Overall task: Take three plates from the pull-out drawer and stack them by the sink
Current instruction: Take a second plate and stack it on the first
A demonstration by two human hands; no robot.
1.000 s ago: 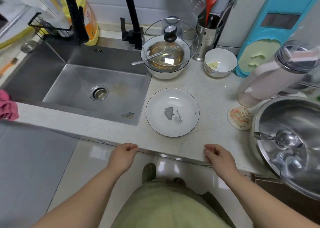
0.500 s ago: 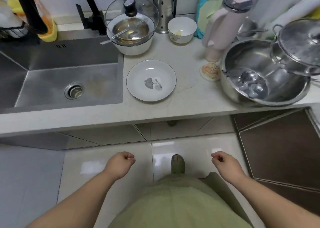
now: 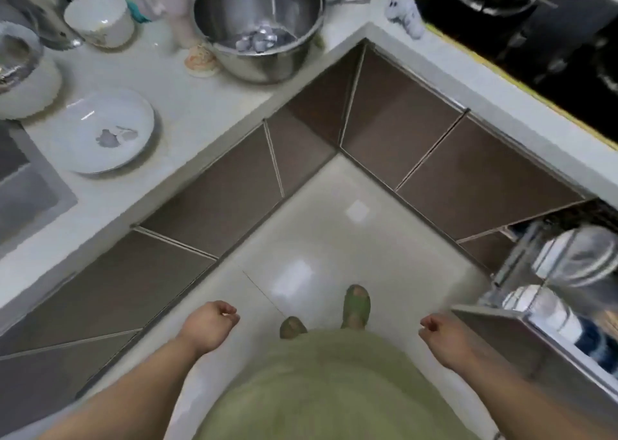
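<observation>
Open floor (image 3: 334, 225) between counter (image 3: 207, 111) and drawer (image 3: 548, 309).

Head view, steeply downward, somewhat blurred.

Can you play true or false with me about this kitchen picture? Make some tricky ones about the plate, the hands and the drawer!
1. A white plate sits on the counter next to the sink. True.
2. The left hand is holding a plate. False: it is loosely curled and holds nothing.
3. The pull-out drawer at the right is open, with dishes showing inside. True.
4. The right hand is gripping the drawer. False: it hangs beside the drawer, touching nothing.
5. Three plates are stacked by the sink. False: only one plate can be made out there.
6. The big steel bowl stands on the counter. True.
</observation>
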